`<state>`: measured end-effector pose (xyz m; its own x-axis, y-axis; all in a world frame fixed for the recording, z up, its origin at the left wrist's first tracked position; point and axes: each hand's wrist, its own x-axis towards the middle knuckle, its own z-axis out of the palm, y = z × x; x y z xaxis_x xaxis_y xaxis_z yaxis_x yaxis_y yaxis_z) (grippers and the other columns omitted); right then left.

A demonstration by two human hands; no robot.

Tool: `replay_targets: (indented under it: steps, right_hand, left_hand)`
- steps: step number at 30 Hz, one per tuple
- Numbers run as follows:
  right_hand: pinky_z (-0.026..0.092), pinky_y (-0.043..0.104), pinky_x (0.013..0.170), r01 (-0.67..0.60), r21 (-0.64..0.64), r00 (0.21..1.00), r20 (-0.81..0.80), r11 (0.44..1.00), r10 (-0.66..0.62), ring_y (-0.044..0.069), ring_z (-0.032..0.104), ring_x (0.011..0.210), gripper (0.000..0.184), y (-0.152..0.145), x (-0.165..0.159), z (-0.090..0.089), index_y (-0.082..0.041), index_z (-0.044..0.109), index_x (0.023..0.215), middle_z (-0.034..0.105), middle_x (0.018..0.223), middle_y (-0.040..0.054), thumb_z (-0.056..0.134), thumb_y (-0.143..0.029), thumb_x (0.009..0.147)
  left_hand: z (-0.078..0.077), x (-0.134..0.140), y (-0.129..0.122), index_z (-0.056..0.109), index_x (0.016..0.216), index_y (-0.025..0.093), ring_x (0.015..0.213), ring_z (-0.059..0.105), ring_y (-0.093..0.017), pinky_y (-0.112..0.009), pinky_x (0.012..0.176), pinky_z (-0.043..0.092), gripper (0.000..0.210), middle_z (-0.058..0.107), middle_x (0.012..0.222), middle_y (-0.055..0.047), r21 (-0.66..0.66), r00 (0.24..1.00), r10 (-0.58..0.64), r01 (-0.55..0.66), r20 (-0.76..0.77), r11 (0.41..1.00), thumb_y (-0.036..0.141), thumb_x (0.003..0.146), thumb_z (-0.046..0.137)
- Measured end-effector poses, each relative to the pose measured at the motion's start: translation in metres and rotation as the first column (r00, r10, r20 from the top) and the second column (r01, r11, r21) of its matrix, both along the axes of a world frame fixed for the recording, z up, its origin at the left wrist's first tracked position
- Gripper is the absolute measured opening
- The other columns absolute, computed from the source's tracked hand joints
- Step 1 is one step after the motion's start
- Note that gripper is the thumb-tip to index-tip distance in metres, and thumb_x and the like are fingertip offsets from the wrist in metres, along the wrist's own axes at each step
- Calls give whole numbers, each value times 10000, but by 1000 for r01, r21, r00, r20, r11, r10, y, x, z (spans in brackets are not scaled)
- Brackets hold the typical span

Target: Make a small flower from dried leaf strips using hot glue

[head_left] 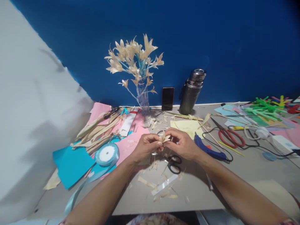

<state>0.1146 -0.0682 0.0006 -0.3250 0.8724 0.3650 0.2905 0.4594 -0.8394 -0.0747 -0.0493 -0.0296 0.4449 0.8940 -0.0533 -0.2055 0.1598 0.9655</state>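
Note:
Between my two hands, above the middle of the table, is a small cream flower (165, 137) with pointed petals, like dried husk. My left hand (147, 146) pinches it from the left, thumb and fingers pressed together at its base. From the right, my right hand (179, 142) grips it too, its fingertips close to the petals. Just below the hands lie black-handled scissors (174, 164), their blades partly hidden. Husk scraps (161, 195) are scattered around them. A blue glue gun (209, 150) rests beside my right forearm.
Behind stands a clear vase (142, 98) of similar flowers (133, 57), with a phone (167, 98) and a metal flask (191, 92) alongside. Left are dried husks (100, 126), a ribbon roll (107, 153) and blue paper (72, 164). Red-handled scissors (231, 137), cables and green pipe cleaners (263, 107) lie right.

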Motion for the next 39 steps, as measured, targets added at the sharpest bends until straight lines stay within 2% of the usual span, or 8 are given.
replay_targets:
  steps: [4,7,11,16,24,29,35,39]
  right_hand:
    - [412,218,543,142,44,989,28,989,-144,110,564,617,11,-1,0,-3,-195,656,845,649,769,-12,660,-188,838]
    - [401,232,546,252,257,962,42,933,-271,115,545,587,107,-4,-1,-2,-195,614,751,625,684,-17,640,-157,848]
    - [410,258,587,221,562,938,100,797,-331,123,551,568,85,-11,-2,-2,-191,641,808,654,678,3,637,-174,891]
    - [414,276,637,159,679,890,216,716,-402,144,611,604,62,-12,-4,-6,-187,668,867,684,662,8,658,-229,910]
    - [412,279,651,132,678,860,284,723,-424,152,621,633,149,-10,-3,-11,-195,667,803,702,687,25,582,-175,924]
    - [432,294,667,147,594,857,323,791,-402,171,635,665,160,-10,-3,-11,-218,674,808,711,710,38,567,-192,924]
    - [443,271,581,328,444,903,112,834,-415,140,575,553,132,-14,-6,-5,-225,636,779,670,652,8,583,-219,899]
    - [409,245,519,422,272,900,-8,865,-437,118,499,513,124,-14,-4,0,-220,601,757,594,607,-25,614,-248,877]
  left_hand:
    - [-1,2,1,686,660,132,520,564,-107,-221,537,428,281,678,607,-43,-11,998,64,-64,19,998,351,650,863]
    - [-4,1,2,685,687,140,510,544,-102,-214,497,403,277,665,618,-31,-7,991,135,-135,22,991,366,677,846]
    - [-5,2,0,702,715,140,527,529,-101,-212,495,395,248,633,608,-14,85,981,194,-192,-21,978,364,731,807]
    - [-1,10,-7,719,712,139,539,494,-82,-203,530,386,218,607,596,4,164,960,271,-257,-70,952,342,742,793]
    - [6,17,-12,728,680,139,534,494,-85,-214,536,388,217,621,583,-8,101,967,252,-248,-28,964,337,695,815]
    - [11,18,-16,720,677,139,529,509,-89,-219,540,402,226,618,578,-11,32,979,201,-201,-20,979,338,684,825]
    - [15,19,-18,719,680,129,520,521,-93,-223,534,407,255,640,586,-28,-37,977,213,-213,-13,976,350,654,843]
    - [12,18,-14,706,656,121,495,518,-89,-210,494,384,289,652,576,-43,-101,967,255,-255,-14,962,363,617,860]
